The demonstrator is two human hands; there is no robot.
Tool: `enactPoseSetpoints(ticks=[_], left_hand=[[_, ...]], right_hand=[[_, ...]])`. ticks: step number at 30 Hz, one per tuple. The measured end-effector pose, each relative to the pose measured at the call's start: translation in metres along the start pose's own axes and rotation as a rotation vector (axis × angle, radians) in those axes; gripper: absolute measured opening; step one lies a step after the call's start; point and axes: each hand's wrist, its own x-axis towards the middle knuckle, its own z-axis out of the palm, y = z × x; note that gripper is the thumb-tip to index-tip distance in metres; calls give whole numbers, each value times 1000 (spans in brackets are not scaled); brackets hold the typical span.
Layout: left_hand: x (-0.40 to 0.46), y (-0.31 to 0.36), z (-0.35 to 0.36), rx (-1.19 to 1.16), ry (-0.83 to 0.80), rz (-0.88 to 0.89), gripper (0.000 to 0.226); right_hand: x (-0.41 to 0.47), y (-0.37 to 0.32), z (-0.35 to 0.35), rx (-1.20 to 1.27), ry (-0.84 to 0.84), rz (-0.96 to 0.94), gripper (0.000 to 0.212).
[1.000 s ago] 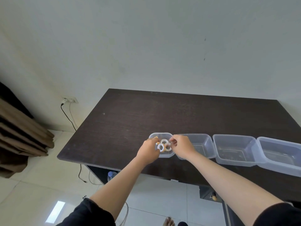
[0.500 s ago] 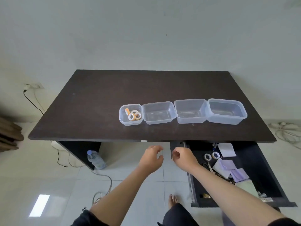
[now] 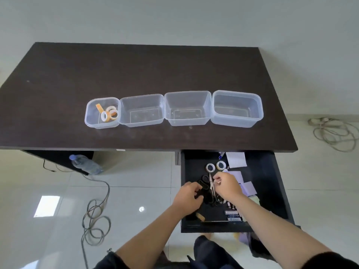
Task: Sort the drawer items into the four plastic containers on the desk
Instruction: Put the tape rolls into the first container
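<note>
Here both hands are in the open drawer (image 3: 272, 191). The scissors (image 3: 210, 188) lie between them, long axis pointing toward the desk (image 3: 136, 74). The left hand (image 3: 187, 198) curls at the black handles; the right hand (image 3: 226, 186) pinches near the blades. Three containers (image 3: 238, 121) stand empty.

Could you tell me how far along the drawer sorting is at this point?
Early on. Done: tape rolls lie in the leftmost container; the other three containers look empty. In hand: both hands, left and right, reach at the scissors in the open drawer. Left: two more tape rolls, paper notes and small batteries.
</note>
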Motion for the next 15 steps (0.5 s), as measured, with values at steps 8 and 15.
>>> enactPoseSetpoints(ticks=[8,15], left_hand=[[24,2,47,172,-208,-340,37],[29,0,62,240,-230,-450,30]], right_hand=[[70,32,-12,-70,-67,-128,24],[100,29,1,-132,-58,-138,17]])
